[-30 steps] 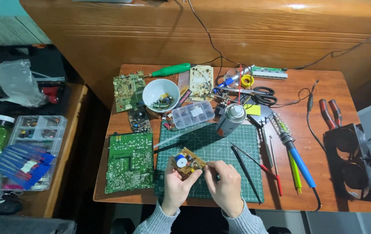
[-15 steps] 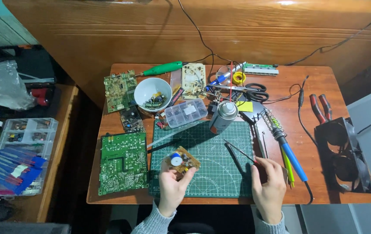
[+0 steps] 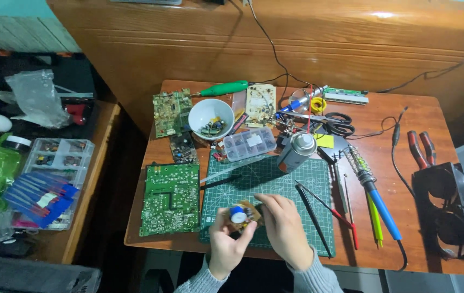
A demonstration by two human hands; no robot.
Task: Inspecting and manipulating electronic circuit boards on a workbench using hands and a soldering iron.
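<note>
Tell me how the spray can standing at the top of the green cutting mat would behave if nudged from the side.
The spray can stands upright, tall and narrow, so it would probably tip rather than slide. Its round body would likely roll once down, perhaps toward the clear parts box beside it. The metal looks smooth, so possibly slippery.

Electronics workbench: circuit boards (image 3: 170, 199), soldering iron (image 3: 376, 198), cutting mat (image 3: 275, 179).

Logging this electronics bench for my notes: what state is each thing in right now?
small circuit board: held above the cutting mat, between both hands
left hand: gripping the board from below
right hand: fingers on the board's right edge
white bowl: upright, holding small parts
clear parts box: lid closed
spray can: capped
soldering iron: lying on the table
large green circuit board: lying flat
</note>
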